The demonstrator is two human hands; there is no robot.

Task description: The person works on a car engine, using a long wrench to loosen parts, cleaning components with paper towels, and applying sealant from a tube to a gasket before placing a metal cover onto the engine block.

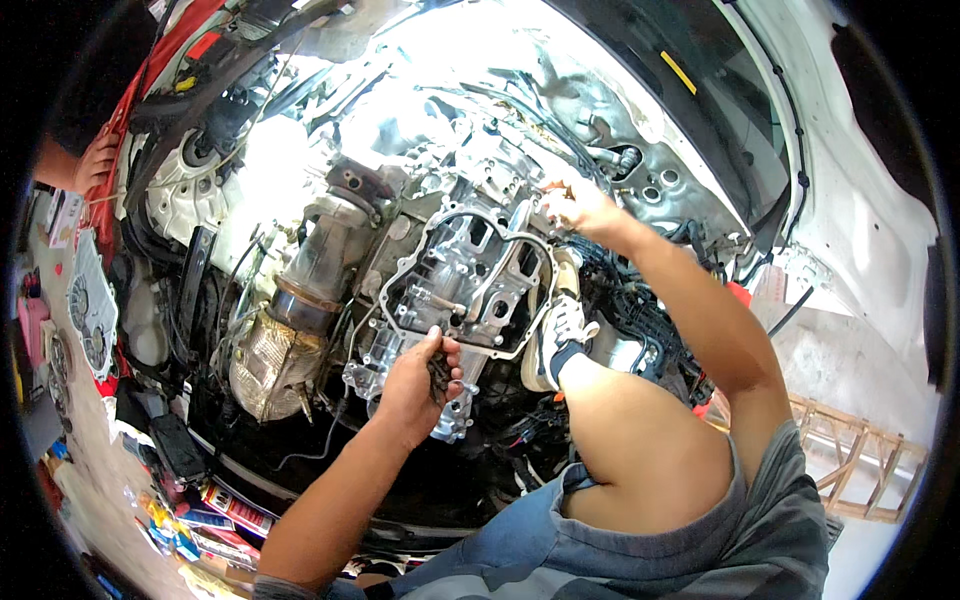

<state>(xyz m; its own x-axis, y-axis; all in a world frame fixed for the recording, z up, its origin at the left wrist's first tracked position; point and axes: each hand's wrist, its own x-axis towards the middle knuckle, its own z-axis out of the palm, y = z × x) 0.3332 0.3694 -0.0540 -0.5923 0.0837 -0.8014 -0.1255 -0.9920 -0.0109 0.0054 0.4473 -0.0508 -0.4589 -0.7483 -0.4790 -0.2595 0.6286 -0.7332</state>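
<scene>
Now the left hand [415, 375] wraps its fingers tight around a small dark tool [438, 372] at the bottom edge of the big silver metal engine block [465, 275]. Up top, the right hand [580, 208] pinches the block's thin grey gasket [530, 240].

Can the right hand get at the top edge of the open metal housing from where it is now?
Probably yes. The right hand already rests at the upper right corner of the metal housing, and nothing visible lies between it and that edge.
</scene>
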